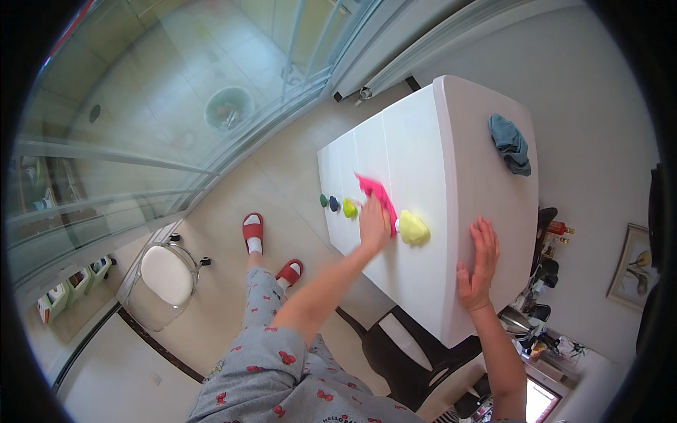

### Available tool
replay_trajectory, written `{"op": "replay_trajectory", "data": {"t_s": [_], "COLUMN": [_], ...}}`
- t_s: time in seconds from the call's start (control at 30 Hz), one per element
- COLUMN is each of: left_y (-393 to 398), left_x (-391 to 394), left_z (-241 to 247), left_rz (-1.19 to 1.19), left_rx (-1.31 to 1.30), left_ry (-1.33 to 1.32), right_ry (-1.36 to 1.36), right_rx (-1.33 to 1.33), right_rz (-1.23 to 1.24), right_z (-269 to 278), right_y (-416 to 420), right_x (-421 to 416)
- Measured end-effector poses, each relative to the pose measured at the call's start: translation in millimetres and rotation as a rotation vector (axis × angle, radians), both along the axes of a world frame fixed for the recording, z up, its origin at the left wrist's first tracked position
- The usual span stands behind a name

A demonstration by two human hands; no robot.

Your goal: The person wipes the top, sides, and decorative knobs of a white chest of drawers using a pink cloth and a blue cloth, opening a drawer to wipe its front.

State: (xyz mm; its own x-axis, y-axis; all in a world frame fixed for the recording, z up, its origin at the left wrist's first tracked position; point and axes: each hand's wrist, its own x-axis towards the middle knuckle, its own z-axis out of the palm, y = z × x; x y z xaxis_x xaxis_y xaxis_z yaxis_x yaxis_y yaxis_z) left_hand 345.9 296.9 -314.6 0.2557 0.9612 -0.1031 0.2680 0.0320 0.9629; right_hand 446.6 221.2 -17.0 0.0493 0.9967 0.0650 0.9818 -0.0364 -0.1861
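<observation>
A white chest of drawers (412, 164) stands before me, its front fitted with rock-shaped knobs. My left hand (374, 224) presses a bright pink cloth (376, 189) against the drawer front, beside the large pale yellow knob (413, 227). Further down the front are a lime knob (349, 208), a dark blue knob (334, 203) and a green knob (323, 200). My right hand (477, 267) rests palm down on the chest top near its front edge, holding nothing. A crumpled blue-grey cloth (510, 144) lies on that same top.
A dark brown chair (396, 359) stands close beside the chest. Behind me to the left is a white-seated stool (168, 275) on castors. Glass sliding doors (158, 106) border the tiled floor (280, 174); a basin (229, 109) shows through them. A framed flower picture (634, 264) hangs on the wall.
</observation>
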Motion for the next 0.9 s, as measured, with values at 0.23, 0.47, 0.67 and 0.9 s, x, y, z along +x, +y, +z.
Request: {"op": "replay_trajectory", "data": {"t_s": [0.23,0.47,0.67,0.9], "left_y": [-75.8,-3.2,12.1,10.9], "left_x": [-27.6,-34.7,-56.2,-81.3], "left_z": [40.6,35.0,29.5,26.5], "left_rz": [-0.092,-0.124,-0.353,-0.332], "left_rx": [0.172,0.045,0.135,0.143], "left_ry": [0.009,0.219,0.238,0.172], "right_ry": [-0.029,-0.024,-0.045,-0.036], "right_rx": [-0.006,-0.013,0.0,-0.003], "right_rz": [0.004,-0.006,-0.003,0.003], "right_z": [0.7,-0.8,0.8,-1.3], "right_y": [-3.3,-5.4,-5.5,-6.0], "right_x": [-0.6,1.6,3.0,4.8]}}
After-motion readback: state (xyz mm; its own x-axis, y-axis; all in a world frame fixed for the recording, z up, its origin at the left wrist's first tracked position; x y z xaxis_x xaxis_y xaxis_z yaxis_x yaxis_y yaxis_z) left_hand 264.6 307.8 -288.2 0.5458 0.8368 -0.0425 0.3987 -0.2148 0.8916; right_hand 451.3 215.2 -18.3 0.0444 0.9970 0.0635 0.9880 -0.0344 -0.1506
